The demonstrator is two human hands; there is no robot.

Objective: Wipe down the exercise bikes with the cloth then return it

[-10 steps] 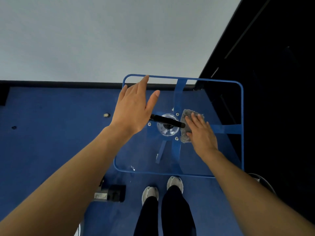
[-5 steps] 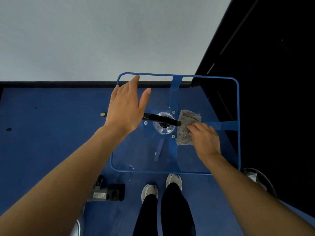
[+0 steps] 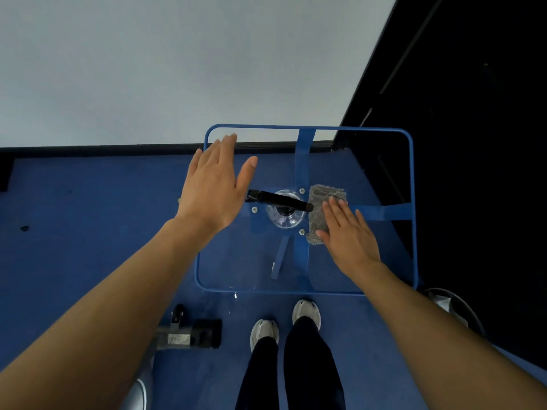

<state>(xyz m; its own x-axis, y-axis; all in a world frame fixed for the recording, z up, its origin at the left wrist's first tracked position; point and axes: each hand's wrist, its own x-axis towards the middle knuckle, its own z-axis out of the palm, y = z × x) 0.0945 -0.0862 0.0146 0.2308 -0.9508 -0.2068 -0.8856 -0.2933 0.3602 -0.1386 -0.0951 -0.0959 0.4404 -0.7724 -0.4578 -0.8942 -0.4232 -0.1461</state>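
Note:
A grey cloth [image 3: 321, 202] lies flat on a glass tabletop with a blue frame [image 3: 413, 202], just right of the table's centre hub. My right hand [image 3: 346, 235] lies over the cloth's near right part with its fingers straight. My left hand [image 3: 214, 187] hovers open above the left side of the glass, fingers spread and pointing away from me. A black rod [image 3: 281, 199] lies across the clear hub [image 3: 285, 213] between my two hands. No exercise bike shows whole.
A grey wall stands behind the table and a black panel [image 3: 473, 143] to its right. Blue carpet covers the floor. A metal and black machine foot [image 3: 192, 334] sits at lower left. My shoes [image 3: 284, 322] stand at the table's near edge.
My right hand drew back off the cloth, then spread flat over its near part again. The left hand stayed hovering open. The cloth kept its place.

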